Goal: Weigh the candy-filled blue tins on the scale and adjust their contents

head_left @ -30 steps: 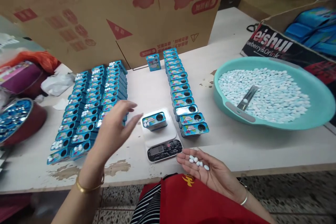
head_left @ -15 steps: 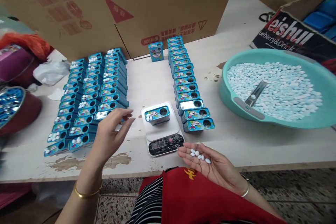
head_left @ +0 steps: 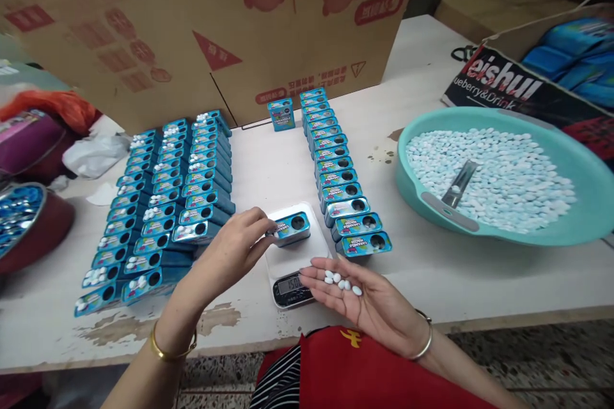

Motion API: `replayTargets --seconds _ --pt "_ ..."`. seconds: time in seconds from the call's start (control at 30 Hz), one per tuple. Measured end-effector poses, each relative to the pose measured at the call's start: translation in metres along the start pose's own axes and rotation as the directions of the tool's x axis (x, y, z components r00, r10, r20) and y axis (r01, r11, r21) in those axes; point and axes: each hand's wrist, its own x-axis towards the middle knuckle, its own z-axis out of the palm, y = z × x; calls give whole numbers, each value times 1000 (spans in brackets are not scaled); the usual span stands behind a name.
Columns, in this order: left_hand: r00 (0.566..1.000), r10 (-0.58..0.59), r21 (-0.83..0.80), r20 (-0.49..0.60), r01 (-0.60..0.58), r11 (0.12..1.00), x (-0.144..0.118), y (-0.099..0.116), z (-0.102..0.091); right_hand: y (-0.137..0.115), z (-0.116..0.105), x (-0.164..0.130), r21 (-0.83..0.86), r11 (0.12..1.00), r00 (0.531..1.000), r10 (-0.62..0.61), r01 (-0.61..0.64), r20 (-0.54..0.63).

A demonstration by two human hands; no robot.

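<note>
Far to the left of the white scale point(head_left: 290, 261), a dark red bowl point(head_left: 54, 230) of shiny blue pieces sits on the counter point(head_left: 261, 169). Nearer the scale, still on its left, blue tins stand upright in three rows point(head_left: 158, 225), many with white tablets on top. The left hand point(head_left: 235, 244) reaches to the scale's left side, thumb and fingers drawn together at the left end of the tin on the scale point(head_left: 291, 228); whether they pinch the tin or a tablet there, I cannot tell. A lone tin point(head_left: 281, 116) stands behind the scale. At the scale's front right, the right hand point(head_left: 373, 308) lies spread, palm up, with loose white tablets point(head_left: 337, 277) on its fingers. Right of the scale runs another row of tins point(head_left: 338, 177); farther right, a teal basin point(head_left: 407, 169) holds tablets and a metal scoop point(head_left: 459, 185).
</note>
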Motion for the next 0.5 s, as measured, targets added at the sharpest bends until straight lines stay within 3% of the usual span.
replayTargets --seconds 0.23,0.4,0.5 --pt "999 -3 -50 -52 0 999 20 9 12 -3 16 13 95 995 999 -19 23 -39" --pt "990 78 -116 -116 -92 989 31 23 17 1 17 17 161 987 1000 -8 12 -20" --pt "984 168 -145 -55 -175 974 26 39 19 -2 21 15 217 975 997 -51 37 56"
